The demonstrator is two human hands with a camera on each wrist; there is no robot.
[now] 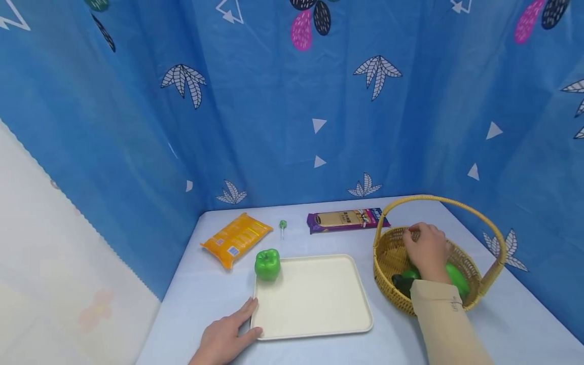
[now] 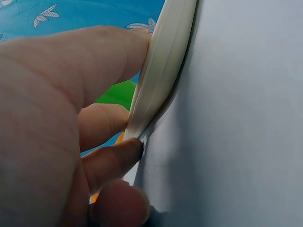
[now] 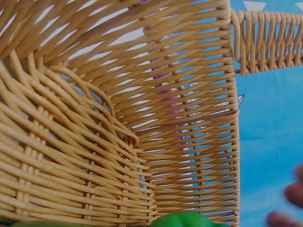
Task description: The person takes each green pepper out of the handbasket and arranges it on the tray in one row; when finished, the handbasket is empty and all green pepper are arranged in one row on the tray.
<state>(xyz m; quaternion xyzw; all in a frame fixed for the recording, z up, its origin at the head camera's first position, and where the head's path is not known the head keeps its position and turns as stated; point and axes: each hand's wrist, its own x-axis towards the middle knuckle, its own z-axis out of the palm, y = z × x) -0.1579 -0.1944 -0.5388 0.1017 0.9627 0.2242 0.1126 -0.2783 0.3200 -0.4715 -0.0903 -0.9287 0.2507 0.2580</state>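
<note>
My left hand [image 1: 228,332] touches the left edge of a cream rectangular tray [image 1: 315,299], its thumb near the front corner. In the left wrist view the fingertips [image 2: 111,118] rest against the tray's rim [image 2: 163,56]. A shiny green bell pepper [image 1: 267,264] sits at the tray's back left corner. My right hand [image 1: 428,251] is over a woven basket [image 1: 388,291], fingers loosely bent, with nothing seen in them. Under its wrist lie a bright green item [image 1: 458,281] and a dark green one [image 1: 402,284], partly hidden by the arm and sleeve.
The basket's tall handle [image 1: 438,198] arches over the right hand. An orange packet [image 1: 238,238], a small green lollipop [image 1: 283,225] and a purple and tan packet [image 1: 344,220] lie along the back of the white table. Behind hangs a blue patterned curtain [image 1: 274,126].
</note>
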